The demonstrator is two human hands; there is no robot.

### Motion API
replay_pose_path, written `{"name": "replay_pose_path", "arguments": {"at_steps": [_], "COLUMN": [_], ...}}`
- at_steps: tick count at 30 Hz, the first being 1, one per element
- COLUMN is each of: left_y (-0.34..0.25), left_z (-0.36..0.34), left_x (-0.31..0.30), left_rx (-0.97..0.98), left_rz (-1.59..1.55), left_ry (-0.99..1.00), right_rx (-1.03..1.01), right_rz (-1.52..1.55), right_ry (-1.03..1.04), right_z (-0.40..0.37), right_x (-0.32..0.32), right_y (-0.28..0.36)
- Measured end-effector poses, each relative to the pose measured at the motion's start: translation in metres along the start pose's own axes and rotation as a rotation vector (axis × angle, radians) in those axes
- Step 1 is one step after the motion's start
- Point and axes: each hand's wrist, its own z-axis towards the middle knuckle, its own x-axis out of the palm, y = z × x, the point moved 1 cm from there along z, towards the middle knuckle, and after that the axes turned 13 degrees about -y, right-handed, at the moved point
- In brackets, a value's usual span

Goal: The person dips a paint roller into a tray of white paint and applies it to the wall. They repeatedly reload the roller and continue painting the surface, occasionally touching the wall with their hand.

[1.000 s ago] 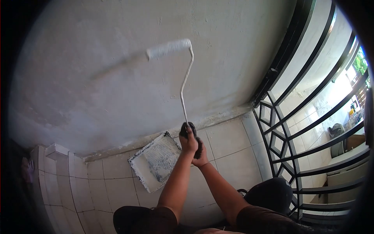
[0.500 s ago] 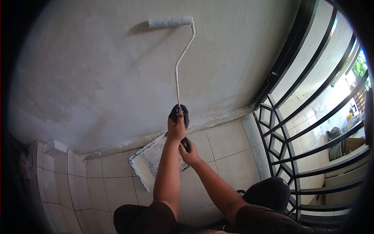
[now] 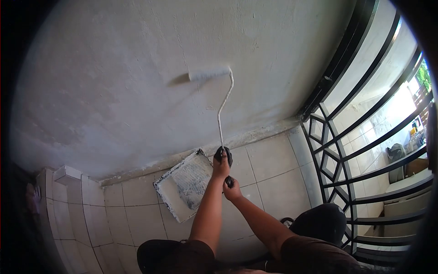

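Note:
A paint roller [image 3: 210, 73] with a white, paint-coated sleeve is at the wall [image 3: 137, 86], blurred by motion. Its bent, whitened metal frame runs down to my hands. My left hand [image 3: 222, 162] is closed around the upper part of the handle. Lower down and slightly to the right, my right hand [image 3: 232, 189] grips the handle's end. Both hands look black around the fingers, and most of the handle is hidden. Just left of my left forearm, a paint tray [image 3: 171, 196] smeared with white paint rests on the floor.
Pale floor tiles [image 3: 278, 187] meet the wall along a rough skirting [image 3: 255, 137]. A black metal grille [image 3: 337, 150] curves along the right, with household items behind it. Tiled steps [image 3: 68, 201] stand at the left. My dark-clothed knees [image 3: 319, 223] are at the bottom.
The roller has come down the wall and slightly right. Both hands have moved down and right with it, so more of the tray shows. The grip is unchanged.

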Motion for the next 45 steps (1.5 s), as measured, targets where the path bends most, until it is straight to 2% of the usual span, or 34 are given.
{"name": "replay_pose_path", "arguments": {"at_steps": [2,5,6,9,10,13,14,17,21,23,26,30,35,36,39,40,43,45], "left_y": [0.025,0.065,0.073,0.089,0.103,0.127,0.13,0.155,0.144,0.139,0.174,0.169,0.156,0.153,0.118,0.097,0.082,0.078], "left_z": [-0.012,-0.032,-0.039,-0.057,-0.063,-0.084,-0.091,-0.101,-0.109,-0.109,-0.107,-0.105,-0.087,-0.079,-0.061,-0.056,-0.033,-0.02], "left_x": [-0.009,-0.021,-0.022,-0.029,-0.033,-0.037,-0.036,-0.047,-0.047,-0.043,-0.058,-0.051,-0.035,-0.034,-0.016,-0.006,-0.002,0.001], "left_rx": [-0.023,-0.055,-0.089,-0.207,-0.171,-0.255,-0.339,-0.335,-0.339,-0.318,-0.254,-0.206,-0.161,-0.159,-0.006,-0.048,-0.005,0.05], "left_rz": [0.06,0.083,0.086,0.129,0.279,0.285,0.242,0.16,0.284,0.331,0.338,0.319,0.295,0.282,0.389,0.382,0.284,0.282], "left_ry": [-0.046,-0.099,-0.104,-0.089,-0.136,-0.207,-0.238,-0.22,-0.214,-0.226,-0.196,-0.201,-0.225,-0.178,-0.155,-0.171,-0.09,-0.083], "right_rx": [0.063,0.033,0.107,0.173,0.192,0.239,0.253,0.331,0.402,0.377,0.364,0.382,0.261,0.23,0.188,0.152,0.163,0.171], "right_rz": [-0.091,-0.194,-0.243,-0.262,-0.285,-0.356,-0.382,-0.48,-0.485,-0.456,-0.405,-0.431,-0.394,-0.366,-0.288,-0.339,-0.363,-0.256], "right_ry": [-0.027,-0.147,-0.147,-0.074,-0.085,-0.116,-0.125,-0.098,-0.089,-0.09,-0.12,-0.056,-0.104,-0.126,-0.109,-0.149,-0.132,-0.067], "right_z": [-0.01,-0.034,-0.034,-0.047,-0.054,-0.074,-0.08,-0.089,-0.097,-0.096,-0.096,-0.088,-0.068,-0.062,-0.041,-0.04,-0.02,-0.006], "right_x": [-0.01,-0.028,-0.034,-0.051,-0.056,-0.069,-0.072,-0.079,-0.08,-0.082,-0.079,-0.084,-0.078,-0.076,-0.069,-0.064,-0.052,-0.045], "right_y": [-0.024,-0.02,-0.049,-0.064,-0.065,-0.076,-0.085,-0.086,-0.084,-0.089,-0.088,-0.092,-0.086,-0.082,-0.085,-0.056,-0.047,-0.048]}}
